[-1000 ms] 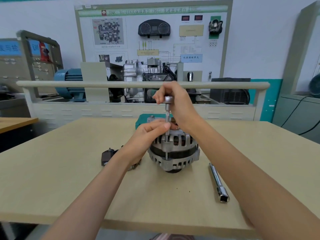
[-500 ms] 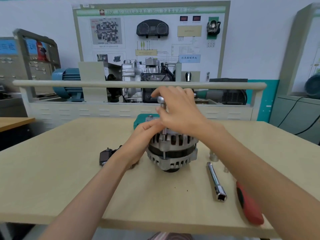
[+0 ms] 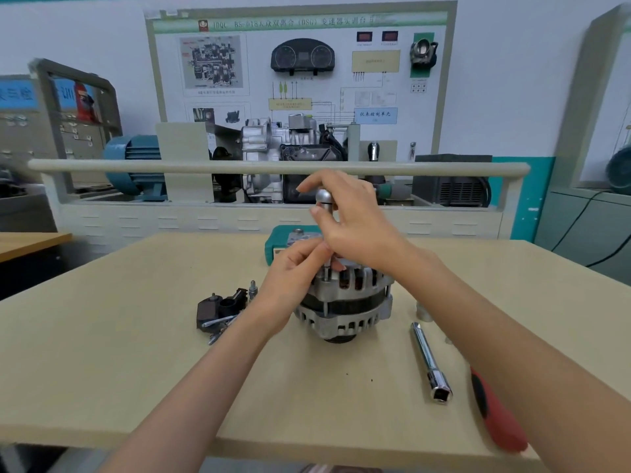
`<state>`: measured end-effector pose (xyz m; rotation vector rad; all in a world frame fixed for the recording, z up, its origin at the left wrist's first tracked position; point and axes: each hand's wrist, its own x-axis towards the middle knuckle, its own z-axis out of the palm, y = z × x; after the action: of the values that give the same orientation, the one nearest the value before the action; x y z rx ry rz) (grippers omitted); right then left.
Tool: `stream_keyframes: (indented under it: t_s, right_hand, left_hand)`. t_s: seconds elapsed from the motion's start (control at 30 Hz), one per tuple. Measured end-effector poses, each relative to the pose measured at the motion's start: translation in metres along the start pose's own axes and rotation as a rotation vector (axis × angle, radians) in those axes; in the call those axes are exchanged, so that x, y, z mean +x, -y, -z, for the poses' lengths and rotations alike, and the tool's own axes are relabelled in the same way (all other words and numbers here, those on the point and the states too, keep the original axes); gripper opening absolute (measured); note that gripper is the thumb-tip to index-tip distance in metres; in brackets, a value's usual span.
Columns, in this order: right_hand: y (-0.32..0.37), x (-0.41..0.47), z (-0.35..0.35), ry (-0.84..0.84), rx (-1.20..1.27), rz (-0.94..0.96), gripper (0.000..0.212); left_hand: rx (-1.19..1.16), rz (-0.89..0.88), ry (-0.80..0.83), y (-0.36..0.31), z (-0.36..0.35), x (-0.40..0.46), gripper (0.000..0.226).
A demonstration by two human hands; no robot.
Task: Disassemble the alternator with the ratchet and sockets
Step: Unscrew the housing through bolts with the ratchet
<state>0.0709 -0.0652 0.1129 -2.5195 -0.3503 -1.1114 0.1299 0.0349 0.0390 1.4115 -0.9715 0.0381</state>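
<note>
Head view puts the ribbed silver alternator [image 3: 343,302] at table [image 3: 136,336] centre. Your right hand [image 3: 355,223] grips the round-topped steel driver [image 3: 326,213] standing on it; your left hand [image 3: 293,278] pinches its shaft. At four o'clock lies a chrome extension bar [image 3: 431,361].
</note>
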Motion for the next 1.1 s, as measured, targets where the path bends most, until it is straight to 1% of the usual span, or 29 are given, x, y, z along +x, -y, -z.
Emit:
stream_keyframes:
  t_s: [0.07, 0.13, 0.17, 0.2, 0.27, 0.3, 0.33, 0.37, 0.4, 0.43, 0.47, 0.5, 0.53, 0.57, 0.6, 0.63, 0.67, 0.7, 0.73, 0.77, 0.8, 0.83, 0.87, 0.9, 0.93, 0.97, 1.0, 1.03, 1.1]
  right_hand:
    - [0.004, -0.006, -0.001, -0.051, -0.182, -0.017, 0.026]
    - [0.01, -0.012, -0.006, -0.127, -0.496, -0.072, 0.027]
    - [0.016, -0.016, -0.009, -0.167, -0.631, -0.111, 0.026]
    - [0.025, -0.019, -0.013, -0.186, -0.744, -0.157, 0.027]
    - [0.041, -0.021, -0.019, -0.177, -0.932, -0.195, 0.038]
    - [0.044, -0.02, -0.02, -0.164, -0.988, -0.179, 0.043]
    - [0.043, -0.016, -0.018, -0.166, -0.991, -0.169, 0.041]
    - [0.039, -0.008, -0.012, -0.142, -0.924, -0.171, 0.032]
    - [0.031, 0.0, -0.007, -0.109, -0.79, -0.147, 0.023]
    - [0.023, 0.006, -0.002, -0.053, -0.62, -0.114, 0.018]
    - [0.017, 0.01, 0.004, 0.011, -0.387, -0.123, 0.015]
    - [0.014, 0.011, 0.008, 0.039, -0.056, -0.164, 0.014]
    - [0.013, 0.01, 0.011, 0.001, 0.25, -0.184, 0.016]
    - [0.015, 0.009, 0.011, -0.058, 0.391, -0.198, 0.019]
    - [0.016, 0.006, 0.009, -0.108, 0.357, -0.193, 0.02]
    - [0.018, 0.001, 0.004, -0.126, 0.152, -0.165, 0.018]
    - [0.017, -0.004, -0.003, -0.145, -0.206, -0.139, 0.016]
    - [0.018, -0.008, -0.01, -0.196, -0.63, -0.143, 0.019]
    - [0.023, -0.01, -0.014, -0.224, -0.937, -0.174, 0.025]
    - [0.03, -0.009, -0.015, -0.232, -1.053, -0.188, 0.027]
    - [0.035, -0.005, -0.014, -0.226, -1.03, -0.201, 0.028]
    - [0.034, 0.0, -0.012, -0.195, -0.894, -0.232, 0.034]
    - [0.028, 0.007, -0.008, -0.183, -0.68, -0.244, 0.04]
    - [0.024, 0.012, -0.003, -0.166, -0.316, -0.264, 0.042]
    - [0.022, 0.012, 0.002, -0.17, 0.023, -0.251, 0.041]
    - [0.022, 0.009, 0.006, -0.198, 0.192, -0.236, 0.037]
    - [0.024, 0.003, 0.006, -0.194, 0.145, -0.208, 0.031]
    - [0.025, -0.004, 0.0, -0.181, -0.11, -0.178, 0.024]
    - [0.028, -0.015, -0.014, -0.242, -0.81, -0.14, 0.016]
  left_hand:
    - [-0.038, 0.008, 0.02, -0.001, 0.001, 0.0, 0.03]
    - [-0.066, 0.024, 0.026, -0.003, 0.003, -0.001, 0.027]
    - [-0.066, 0.024, 0.02, -0.004, 0.002, -0.001, 0.033]
    - [-0.048, 0.026, 0.009, -0.001, 0.001, -0.001, 0.046]
    - [-0.01, 0.051, -0.006, -0.001, -0.003, -0.004, 0.066]
    - [-0.001, 0.057, -0.004, -0.002, -0.004, -0.005, 0.069]
    - [-0.014, 0.053, -0.013, -0.002, -0.003, -0.005, 0.068]
    - [-0.029, 0.047, -0.003, -0.001, -0.003, -0.004, 0.063]
    - [-0.05, 0.048, 0.034, -0.003, -0.002, -0.003, 0.05]
    - [-0.073, 0.056, 0.079, -0.005, 0.0, -0.002, 0.031]
    - [-0.088, 0.071, 0.114, -0.006, 0.003, -0.002, 0.023]
    - [-0.075, 0.081, 0.136, -0.006, 0.005, -0.003, 0.028]
    - [-0.056, 0.081, 0.149, -0.007, 0.006, -0.003, 0.03]
    - [-0.047, 0.056, 0.144, -0.006, 0.006, -0.003, 0.027]
    - [-0.037, 0.029, 0.125, -0.005, 0.005, -0.003, 0.023]
    - [-0.032, 0.012, 0.106, -0.004, 0.004, -0.004, 0.02]
    - [-0.036, 0.009, 0.079, -0.005, 0.001, -0.005, 0.021]
    - [-0.016, 0.011, 0.053, -0.005, -0.001, -0.006, 0.032]
    - [-0.004, 0.02, 0.034, -0.002, 0.0, -0.007, 0.045]
    - [-0.019, 0.037, 0.02, -0.001, 0.001, -0.008, 0.053]
    - [-0.033, 0.041, 0.02, -0.002, 0.0, -0.007, 0.051]
    - [-0.044, 0.037, 0.046, -0.005, -0.001, -0.007, 0.041]
    - [-0.051, 0.03, 0.086, -0.006, -0.001, -0.007, 0.026]
    - [-0.047, 0.031, 0.115, -0.01, 0.0, -0.007, 0.02]
    - [-0.02, 0.025, 0.125, -0.011, 0.001, -0.007, 0.022]
    - [-0.002, 0.019, 0.118, -0.013, 0.001, -0.007, 0.021]
    - [0.012, 0.015, 0.1, -0.01, 0.001, -0.006, 0.022]
    - [0.029, 0.011, 0.091, -0.008, 0.0, -0.006, 0.029]
    - [0.045, 0.034, 0.08, -0.009, 0.0, -0.008, 0.052]
